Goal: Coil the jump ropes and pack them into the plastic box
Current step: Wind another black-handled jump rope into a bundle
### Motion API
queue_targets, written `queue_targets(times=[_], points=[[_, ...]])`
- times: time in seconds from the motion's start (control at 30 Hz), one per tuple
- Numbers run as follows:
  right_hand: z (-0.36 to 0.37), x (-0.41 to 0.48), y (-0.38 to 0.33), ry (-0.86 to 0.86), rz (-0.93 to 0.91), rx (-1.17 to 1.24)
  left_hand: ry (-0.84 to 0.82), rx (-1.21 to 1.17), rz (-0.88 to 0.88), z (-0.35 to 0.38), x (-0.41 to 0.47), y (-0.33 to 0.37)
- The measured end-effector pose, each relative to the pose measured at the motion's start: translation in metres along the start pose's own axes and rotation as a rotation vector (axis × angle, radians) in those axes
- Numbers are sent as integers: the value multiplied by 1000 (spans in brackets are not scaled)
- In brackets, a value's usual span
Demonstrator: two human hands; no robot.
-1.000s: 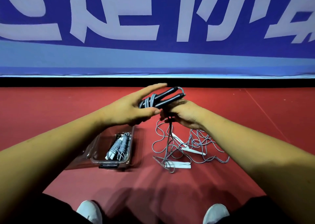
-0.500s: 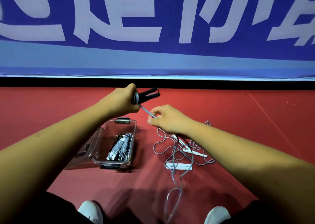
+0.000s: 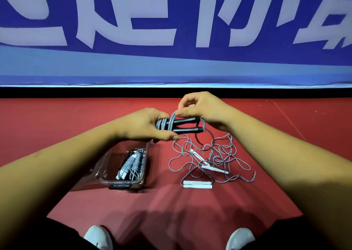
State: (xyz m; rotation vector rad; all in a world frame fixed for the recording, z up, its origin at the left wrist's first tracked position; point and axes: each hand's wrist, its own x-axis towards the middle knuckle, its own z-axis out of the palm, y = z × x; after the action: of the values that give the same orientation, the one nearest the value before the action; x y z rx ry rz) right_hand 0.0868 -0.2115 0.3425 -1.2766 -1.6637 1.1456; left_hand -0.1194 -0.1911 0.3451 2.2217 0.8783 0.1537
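Clear glossy plastic box [image 3: 106,166]

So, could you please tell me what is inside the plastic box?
Inside the plastic box lies a coiled rope bundle, grey cord wound round white handles, with something dark beside it. The left hand hides the box's far end.

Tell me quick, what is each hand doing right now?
Left hand: grips the black handles, fingers curled round them.
Right hand: pinches the grey cord above the handles.
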Motion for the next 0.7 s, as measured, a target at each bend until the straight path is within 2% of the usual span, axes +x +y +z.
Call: queue_targets(times=[0.1, 0.17, 0.33, 0.43, 0.5, 0.6, 0.7], points=[[-4, 0, 19, -74, 163, 423, 22, -265, 68, -3, -3, 4], [1, -2, 30, -75, 196, 550, 59, -387, 80, -3, -5, 5], [25, -3, 34, -79, 269, 424, 215, -426, 17, -7, 1, 5], [37, 0, 28, -53, 293, 380, 316, -417, -100, -10, 8, -6], [43, -2, 27, -75, 326, 296, 391, -300, -135, -14, 13, -14], [49, -7, 25, -166, 369, 210, 482, 78, -157, -26, 13, -28], [45, -5, 12, -79, 221, -148, 431, 392, -212, -29, 11, -38]])
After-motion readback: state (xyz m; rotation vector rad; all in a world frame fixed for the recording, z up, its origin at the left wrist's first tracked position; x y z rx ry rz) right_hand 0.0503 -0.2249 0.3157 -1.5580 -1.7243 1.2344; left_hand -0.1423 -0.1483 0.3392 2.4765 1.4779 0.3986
